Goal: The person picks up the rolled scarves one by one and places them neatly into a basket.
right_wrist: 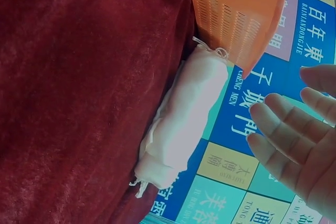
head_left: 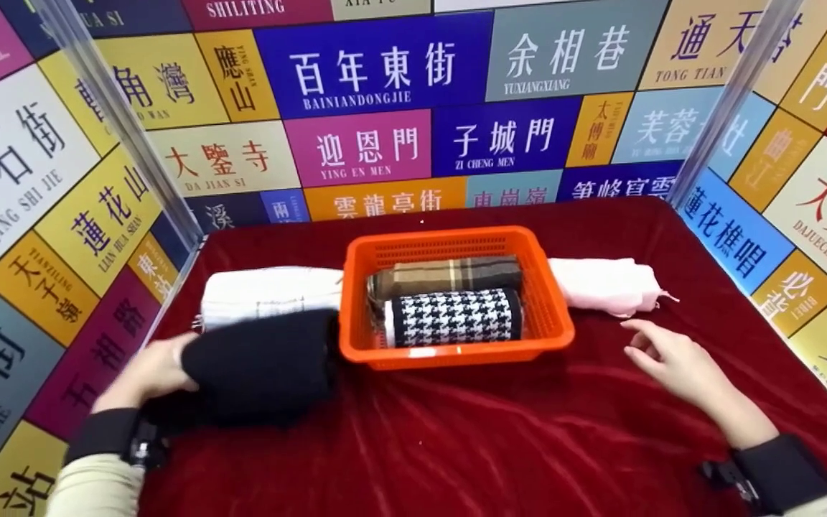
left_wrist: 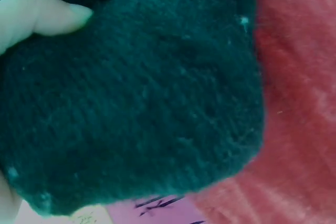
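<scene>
My left hand point(head_left: 159, 366) grips the left end of a thick rolled black scarf point(head_left: 263, 362). The left wrist view shows the thumb point(left_wrist: 58, 17) pressed on the fuzzy knit, which looks dark green there. This roll overlaps the lower part of a white rolled scarf point(head_left: 270, 287), left of the orange basket point(head_left: 456, 352). Inside the basket lie a brown checked rolled scarf point(head_left: 449, 276) and a black-and-white houndstooth one point(head_left: 456, 316). My right hand point(head_left: 672, 359) holds nothing, fingers relaxed, in front of a pale pink rolled scarf point(right_wrist: 184, 119) with tasselled ends.
Dark red velvet cloth point(head_left: 456, 438) covers the table and lies in soft folds. Printed sign panels point(head_left: 377, 64) stand behind and on both sides, with clear corner posts point(head_left: 729, 93) at the back. The basket stands near the back middle.
</scene>
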### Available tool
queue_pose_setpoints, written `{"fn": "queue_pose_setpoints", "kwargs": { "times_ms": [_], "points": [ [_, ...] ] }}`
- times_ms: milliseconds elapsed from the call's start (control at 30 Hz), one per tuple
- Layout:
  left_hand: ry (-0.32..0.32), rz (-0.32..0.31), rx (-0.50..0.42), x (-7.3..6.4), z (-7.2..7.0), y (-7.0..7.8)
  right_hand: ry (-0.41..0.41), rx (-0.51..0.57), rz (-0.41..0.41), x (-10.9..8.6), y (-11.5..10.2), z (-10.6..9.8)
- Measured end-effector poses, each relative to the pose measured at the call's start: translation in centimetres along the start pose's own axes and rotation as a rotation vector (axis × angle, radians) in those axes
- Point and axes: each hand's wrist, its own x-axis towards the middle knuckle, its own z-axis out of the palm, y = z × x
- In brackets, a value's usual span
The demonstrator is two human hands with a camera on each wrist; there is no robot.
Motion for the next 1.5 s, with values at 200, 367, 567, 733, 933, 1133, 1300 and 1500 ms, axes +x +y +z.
{"fn": "queue_pose_setpoints", "kwargs": {
  "times_ms": [200,367,567,733,933,1133,1300,1500],
  "points": [
    [0.143,-0.076,-0.08,-1.2,-5.5,2.1,0.018,-0.001,-0.02,0.3,0.0,-0.1],
    [0.28,-0.042,-0.032,-1.4,-9.2,6.2,0.034,0.002,-0.045,0.8,-0.6,0.0],
    [0.507,0.1,0.084,-1.0,-10.2,12.8,0.075,0.024,-0.091,1.5,-2.1,0.0],
    [0.574,0.25,0.12,-0.4,-9.5,19.1,0.204,0.11,-0.142,2.0,-3.9,-0.5],
    [0.53,0.448,0.202,0.5,-6.8,25.8,0.41,0.333,-0.264,3.1,-7.8,-2.5],
    [0.227,0.572,-0.021,0.2,-2.0,28.7,0.421,0.497,-0.255,3.5,-9.5,-3.0],
    [-0.14,0.415,-0.104,0.3,2.6,29.5,0.101,0.811,-0.259,3.1,-8.1,-0.9],
    [-0.262,0.26,-0.093,2.1,7.4,29.9,-0.263,0.856,-0.269,2.5,-6.6,1.5]
  ]
}}
